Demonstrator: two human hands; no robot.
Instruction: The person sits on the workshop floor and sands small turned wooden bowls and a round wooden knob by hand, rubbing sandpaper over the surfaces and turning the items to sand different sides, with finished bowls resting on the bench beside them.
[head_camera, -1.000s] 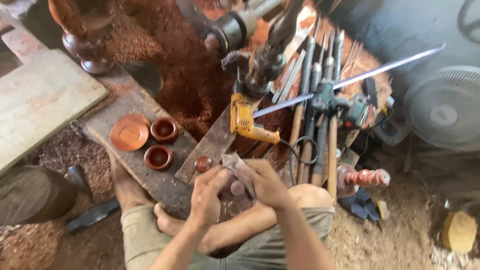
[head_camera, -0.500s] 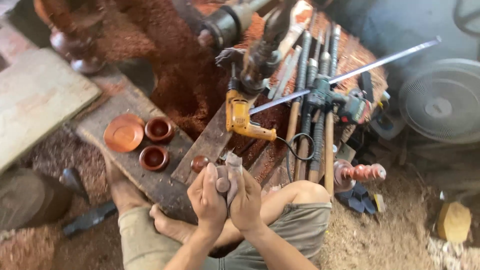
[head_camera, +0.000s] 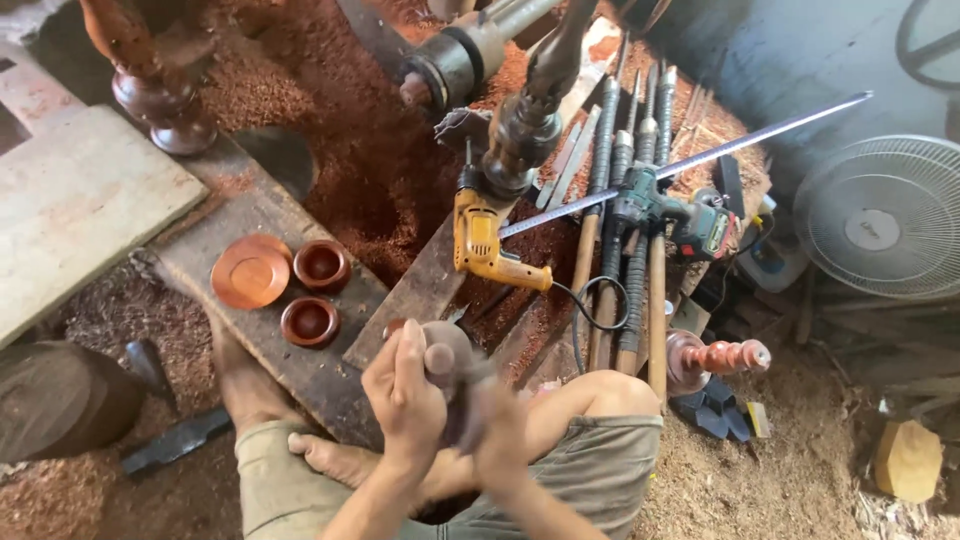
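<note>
My left hand (head_camera: 402, 395) grips a small round turned wooden piece (head_camera: 447, 353) in front of my knees. My right hand (head_camera: 492, 430) is blurred just below and to the right of it, fingers closed against the same piece, with something grey like sandpaper between them. I sit on the floor with bare feet and olive shorts. On a dark plank (head_camera: 300, 370) to the left lie two small reddish wooden bowls (head_camera: 322, 265) (head_camera: 309, 321) and a flat round lid (head_camera: 250, 271).
A yellow electric drill (head_camera: 482, 243) lies ahead, beside a lathe spindle (head_camera: 458, 62) and several long-handled turning chisels (head_camera: 620, 250). A green power tool (head_camera: 690, 215), a turned spindle piece (head_camera: 715, 357), a white fan (head_camera: 885, 215) and red sawdust surround me.
My hands have dropped lower and nearer to my body with the wooden piece. The right hand is now motion-blurred, rubbing against the piece.
</note>
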